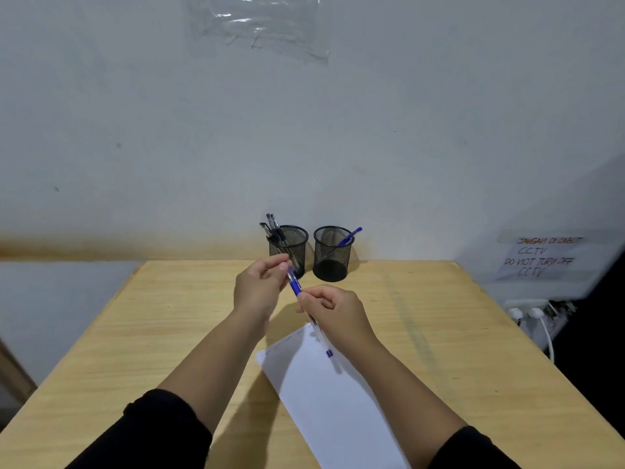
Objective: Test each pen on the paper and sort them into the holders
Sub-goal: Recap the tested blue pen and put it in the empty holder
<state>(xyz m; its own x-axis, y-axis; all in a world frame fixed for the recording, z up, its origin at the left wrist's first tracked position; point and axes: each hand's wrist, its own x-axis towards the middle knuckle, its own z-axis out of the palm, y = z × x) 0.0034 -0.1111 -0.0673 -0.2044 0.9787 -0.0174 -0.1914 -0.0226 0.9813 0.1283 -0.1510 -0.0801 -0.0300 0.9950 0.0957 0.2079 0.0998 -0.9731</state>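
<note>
At lower centre lies the paper (pixel 324 401). Above it, the right hand (pixel 333 308) grips a blue pen (pixel 295 286) while the left hand (pixel 260 286) pinches its cap end. A hard tug risks flinging it toward the 2 holders (pixel 309 252) beyond.

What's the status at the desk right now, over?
Left hand pinches the blue pen at its far end; right hand holds its barrel. Pen above paper, unsorted. Both holders unobstructed.
</note>
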